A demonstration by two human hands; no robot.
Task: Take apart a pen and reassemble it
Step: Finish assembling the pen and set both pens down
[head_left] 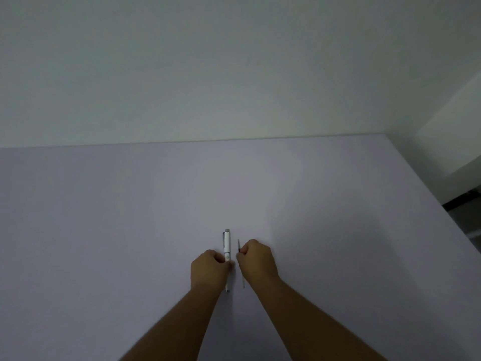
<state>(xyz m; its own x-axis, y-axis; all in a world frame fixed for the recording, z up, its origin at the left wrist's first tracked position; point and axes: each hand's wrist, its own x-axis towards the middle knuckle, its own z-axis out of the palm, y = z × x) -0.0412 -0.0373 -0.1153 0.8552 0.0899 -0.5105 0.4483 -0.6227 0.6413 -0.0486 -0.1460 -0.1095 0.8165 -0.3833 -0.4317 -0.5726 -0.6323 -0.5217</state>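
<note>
Left hand point(208, 269) is curled around the white pen body point(227, 243); just beside it, right hand point(257, 259) pinches what looks like the thin refill point(239, 246) above the surface point(104, 217).

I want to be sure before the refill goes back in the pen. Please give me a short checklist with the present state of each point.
1. Left hand grips the white pen barrel: ok.
2. Right hand grips the thin refill: ok.
3. Refill is out of the barrel, beside it with a small gap: ok.
4. Refill and barrel are about parallel: ok.
5. Which barrel end is open: cannot tell.
6. Spring or other small parts on the table: cannot tell, none visible.
</note>
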